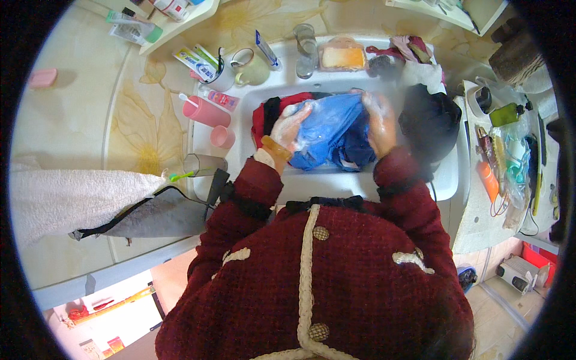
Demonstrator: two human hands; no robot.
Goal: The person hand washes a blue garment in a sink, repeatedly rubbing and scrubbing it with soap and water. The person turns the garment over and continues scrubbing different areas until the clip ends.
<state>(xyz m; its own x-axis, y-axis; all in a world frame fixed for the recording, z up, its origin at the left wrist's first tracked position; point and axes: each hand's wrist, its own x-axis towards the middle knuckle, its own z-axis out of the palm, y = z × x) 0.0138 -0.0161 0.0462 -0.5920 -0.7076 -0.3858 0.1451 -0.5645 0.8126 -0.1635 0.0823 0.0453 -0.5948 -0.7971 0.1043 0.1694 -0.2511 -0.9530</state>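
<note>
A wet blue cloth garment (326,121) with soap suds on it stretches between my two hands over the white sink basin (245,101). My left hand (290,126), lathered and with an amber-coloured bangle at the wrist, grips its left side. At its upper right edge, my right hand (380,119) holds on, also covered in foam. A darker blue part of cloth (357,144) hangs below, and I cannot tell if it is the same garment. Red and black cloth (265,114) lies in the basin, partly behind my left hand.
Black cloth (429,117) is heaped on the sink's right rim. A soap bar (344,58) sits at the back beside a glass (305,49). A green mug (252,67), a pink tumbler (206,111) and a pink cup (222,137) line the left. An orange tube (487,180) lies on the right counter.
</note>
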